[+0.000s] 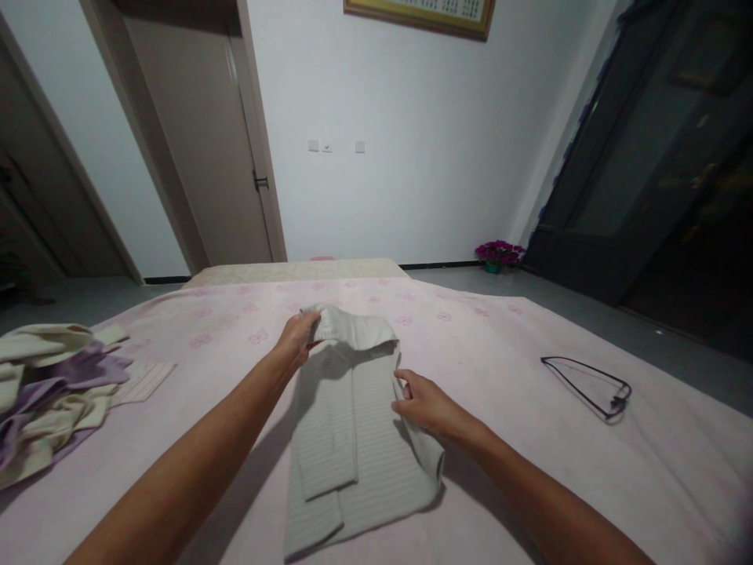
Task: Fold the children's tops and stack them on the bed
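A pale grey ribbed sweater lies partly folded on the pink flowered bed cover, its sleeve laid lengthwise over the body. My left hand pinches the upper left corner, at the collar, which is lifted a little off the cover. On the right side, my right hand has thumb and fingers closed on the sweater's edge, just below the collar. The fabric under that hand bulges up along the right side.
Crumpled purple and cream clothes lie in a heap at the left. A black clothes hanger rests on the bed cover at the right. Beyond the bed stand a door and a pot of purple flowers.
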Demonstrator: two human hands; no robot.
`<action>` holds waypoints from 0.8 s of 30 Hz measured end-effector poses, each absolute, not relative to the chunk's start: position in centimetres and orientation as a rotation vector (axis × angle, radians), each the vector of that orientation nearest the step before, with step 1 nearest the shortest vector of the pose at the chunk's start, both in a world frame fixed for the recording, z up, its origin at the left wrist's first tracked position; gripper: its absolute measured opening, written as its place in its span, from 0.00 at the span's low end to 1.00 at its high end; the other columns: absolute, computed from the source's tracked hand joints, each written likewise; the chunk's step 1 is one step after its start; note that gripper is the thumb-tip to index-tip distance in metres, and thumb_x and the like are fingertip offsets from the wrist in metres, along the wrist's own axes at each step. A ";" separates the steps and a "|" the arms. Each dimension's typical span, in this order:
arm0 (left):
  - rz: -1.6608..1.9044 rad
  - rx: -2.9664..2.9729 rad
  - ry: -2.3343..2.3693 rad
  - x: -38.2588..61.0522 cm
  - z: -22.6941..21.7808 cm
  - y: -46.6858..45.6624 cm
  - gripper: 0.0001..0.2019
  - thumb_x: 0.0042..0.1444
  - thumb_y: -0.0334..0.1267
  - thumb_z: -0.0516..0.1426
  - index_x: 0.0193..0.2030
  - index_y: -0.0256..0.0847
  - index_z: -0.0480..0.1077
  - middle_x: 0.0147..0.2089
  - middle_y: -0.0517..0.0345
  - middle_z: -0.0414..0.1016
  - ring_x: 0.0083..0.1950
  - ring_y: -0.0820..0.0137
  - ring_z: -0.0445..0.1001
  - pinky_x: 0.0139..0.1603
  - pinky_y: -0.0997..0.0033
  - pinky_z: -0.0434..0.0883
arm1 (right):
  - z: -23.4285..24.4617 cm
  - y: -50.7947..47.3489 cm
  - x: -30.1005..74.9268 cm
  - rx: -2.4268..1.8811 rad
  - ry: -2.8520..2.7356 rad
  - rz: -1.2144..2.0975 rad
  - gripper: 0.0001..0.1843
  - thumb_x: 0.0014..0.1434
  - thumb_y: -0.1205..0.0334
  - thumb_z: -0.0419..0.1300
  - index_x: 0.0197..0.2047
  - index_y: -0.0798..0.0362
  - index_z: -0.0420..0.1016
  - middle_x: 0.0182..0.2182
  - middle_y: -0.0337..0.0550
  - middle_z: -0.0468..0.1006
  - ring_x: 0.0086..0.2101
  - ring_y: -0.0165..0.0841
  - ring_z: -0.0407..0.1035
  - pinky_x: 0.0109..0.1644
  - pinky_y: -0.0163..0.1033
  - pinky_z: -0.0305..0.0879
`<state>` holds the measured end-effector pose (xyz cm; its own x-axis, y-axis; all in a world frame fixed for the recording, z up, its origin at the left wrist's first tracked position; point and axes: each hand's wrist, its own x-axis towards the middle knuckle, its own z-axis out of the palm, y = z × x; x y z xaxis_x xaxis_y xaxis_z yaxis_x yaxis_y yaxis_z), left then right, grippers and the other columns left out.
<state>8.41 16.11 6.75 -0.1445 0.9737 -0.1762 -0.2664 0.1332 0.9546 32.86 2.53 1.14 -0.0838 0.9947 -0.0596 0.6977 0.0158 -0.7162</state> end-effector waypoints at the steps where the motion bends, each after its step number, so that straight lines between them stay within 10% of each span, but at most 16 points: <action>1: 1.333 0.833 1.204 8.1 7.1 16.2 0.12 0.50 0.37 0.65 0.40 0.37 0.74 0.25 0.61 0.73 0.27 0.72 0.74 0.29 0.73 0.74 | 1.3 2.7 32.0 -1.725 -1.868 0.807 0.31 0.50 0.66 0.60 0.59 0.57 0.68 0.31 0.38 0.74 0.29 0.29 0.66 0.31 0.33 0.55; 15: 1.394 1.101 1.139 6.0 8.5 15.0 0.20 0.37 0.45 0.66 0.36 0.34 0.73 0.27 0.60 0.74 0.26 0.73 0.70 0.28 0.75 0.68 | 1.7 -1.6 28.0 -1.556 -2.294 0.594 0.21 0.53 0.69 0.54 0.49 0.50 0.78 0.41 0.43 0.78 0.40 0.35 0.70 0.45 0.35 0.60; 24: 1.476 1.314 1.105 5.4 9.7 14.2 0.19 0.38 0.46 0.65 0.34 0.33 0.74 0.26 0.61 0.73 0.27 0.73 0.68 0.29 0.76 0.64 | 2.5 -5.6 28.6 -1.424 -2.462 0.486 0.31 0.48 0.64 0.59 0.57 0.51 0.70 0.47 0.49 0.73 0.46 0.42 0.64 0.51 0.45 0.59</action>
<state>5.36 14.21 9.69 -0.0869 0.9656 0.2451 -0.0370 -0.2489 0.9678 28.60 -5.64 2.46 -0.4885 0.8710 0.0527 0.7856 0.4652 -0.4079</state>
